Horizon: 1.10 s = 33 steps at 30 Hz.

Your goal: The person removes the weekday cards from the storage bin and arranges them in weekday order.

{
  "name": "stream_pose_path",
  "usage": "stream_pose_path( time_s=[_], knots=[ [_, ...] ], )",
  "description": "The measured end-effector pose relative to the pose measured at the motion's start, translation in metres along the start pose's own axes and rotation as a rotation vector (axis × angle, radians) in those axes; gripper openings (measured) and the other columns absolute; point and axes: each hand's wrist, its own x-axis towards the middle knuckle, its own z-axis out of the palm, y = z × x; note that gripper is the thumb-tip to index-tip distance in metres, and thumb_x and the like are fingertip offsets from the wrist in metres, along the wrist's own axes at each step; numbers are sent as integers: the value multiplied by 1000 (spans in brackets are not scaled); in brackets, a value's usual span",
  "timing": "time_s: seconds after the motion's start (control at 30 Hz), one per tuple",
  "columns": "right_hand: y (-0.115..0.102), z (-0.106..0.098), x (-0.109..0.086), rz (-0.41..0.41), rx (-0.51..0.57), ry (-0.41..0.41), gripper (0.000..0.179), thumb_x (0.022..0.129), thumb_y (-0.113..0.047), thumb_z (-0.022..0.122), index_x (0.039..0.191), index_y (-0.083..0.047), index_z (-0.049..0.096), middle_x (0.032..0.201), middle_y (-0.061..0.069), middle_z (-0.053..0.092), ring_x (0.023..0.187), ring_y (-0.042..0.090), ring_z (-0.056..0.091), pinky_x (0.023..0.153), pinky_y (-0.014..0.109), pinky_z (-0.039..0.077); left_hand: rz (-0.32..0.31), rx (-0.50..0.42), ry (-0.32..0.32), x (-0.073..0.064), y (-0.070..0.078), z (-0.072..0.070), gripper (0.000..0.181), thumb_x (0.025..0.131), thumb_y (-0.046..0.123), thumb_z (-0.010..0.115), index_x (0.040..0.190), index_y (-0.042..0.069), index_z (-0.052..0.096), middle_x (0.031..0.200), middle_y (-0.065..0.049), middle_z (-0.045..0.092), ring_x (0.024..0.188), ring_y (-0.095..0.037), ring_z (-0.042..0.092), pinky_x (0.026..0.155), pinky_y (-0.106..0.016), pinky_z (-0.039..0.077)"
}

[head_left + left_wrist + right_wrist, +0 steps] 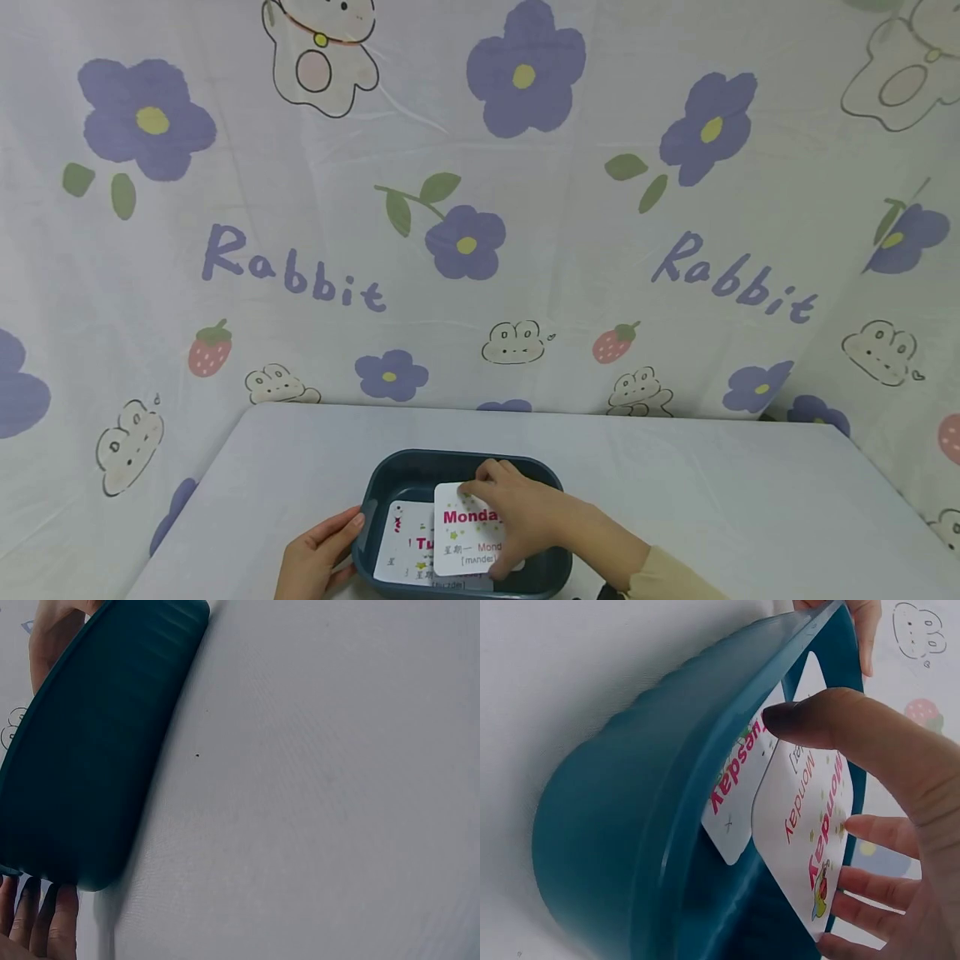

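A dark blue-green tub [465, 454] is set on a white table [712, 492], well apart from the table's far left and far right corners. The tub's left end is held by the left hand [318, 550], with the thumb at the rim. By the right hand [531, 510], a Monday card [467, 533] is pinched inside the tub's rim: the thumb is put at the card's near edge and the fingertips are spread along its far edge.

The Monday card is found between the tub's left and right ends, with its left side over a Tuesday card [742, 765]. Nearer the tub's left end, another card [392, 537] is partly seen. Whether the Monday card is touched by the ones below cannot be told.

The step in hand seems to be the picking up or the putting down of one card; which one cannot be told. For both, a light but firm pinch is called for, so that the card is not bent or dropped. For lifting out, the tub's rim would have to be cleared.
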Motion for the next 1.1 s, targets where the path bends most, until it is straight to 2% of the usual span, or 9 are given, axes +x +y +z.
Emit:
stream_pose_path(
  time_s=[0.4,0.53,0.73,0.87,1.1],
  knots=[
    [9,-3,-12,19,-14,19,82,57,-42,85,128,-22,51,121,2,44,103,14,40,92,31,47,-6,-6,8,0,-1,2,55,75,37,75,117,2,63,115,-15,63,94,-22,66,71,-36,56],
    [13,-6,-21,44,-19,26,83,55,-41,86,128,-23,51,124,3,43,104,16,41,92,33,48,-11,-1,6,0,-1,2,55,77,37,74,118,2,62,116,-15,63,93,-20,66,71,-36,56],
    [25,-14,-35,58,11,45,82,56,-38,86,128,-19,51,125,5,42,104,16,41,89,31,49,-16,3,2,0,0,0,55,78,36,73,119,1,60,118,-16,61,92,-19,66,72,-36,56],
    [34,-21,-45,74,8,71,80,56,-37,85,126,-18,52,124,5,42,106,17,41,87,33,50,-22,-8,-2,-1,0,0,56,78,35,73,119,0,60,117,-17,62,90,-18,66,71,-36,56],
    [51,-29,-64,128,21,121,81,53,-34,85,125,-18,52,124,4,41,105,15,40,81,30,52,-22,-9,1,-2,1,0,56,77,35,73,119,1,60,115,-16,63,89,-17,66,71,-35,56]
  ],
)
